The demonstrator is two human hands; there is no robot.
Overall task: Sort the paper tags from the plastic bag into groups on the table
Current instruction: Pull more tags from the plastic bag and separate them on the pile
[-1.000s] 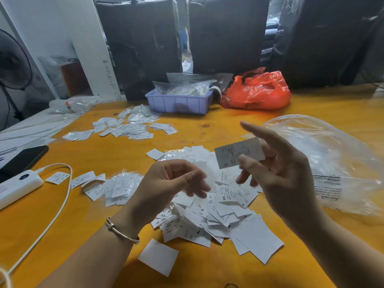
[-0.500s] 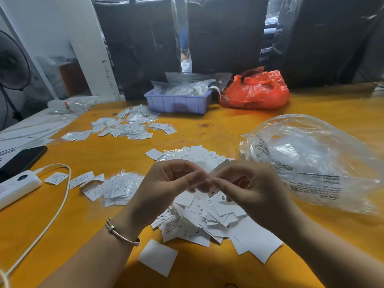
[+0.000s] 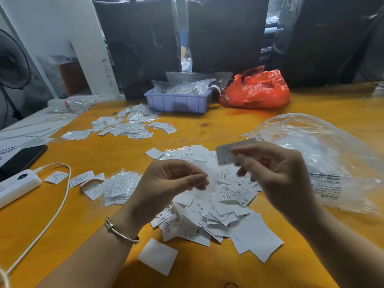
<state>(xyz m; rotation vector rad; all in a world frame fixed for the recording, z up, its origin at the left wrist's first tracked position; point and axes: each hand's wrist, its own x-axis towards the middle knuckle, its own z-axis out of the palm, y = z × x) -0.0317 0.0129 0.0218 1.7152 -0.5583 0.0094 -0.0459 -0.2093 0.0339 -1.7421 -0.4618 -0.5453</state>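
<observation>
Right hand (image 3: 278,177) pinches one tag (image 3: 226,154); left hand (image 3: 166,183), loosely curled, holds nothing. Below both: tag pile (image 3: 218,210). Right: clear bag (image 3: 324,154). Beyond: tray (image 3: 176,101) holding packets.

At frame centre, the right hand (image 3: 278,175) pinches a blurred tag (image 3: 228,153) above the tag pile (image 3: 209,206) on the yellow table (image 3: 207,125). The left hand (image 3: 166,183) hovers loosely curled. A clear bag (image 3: 324,154) lies right.
</observation>
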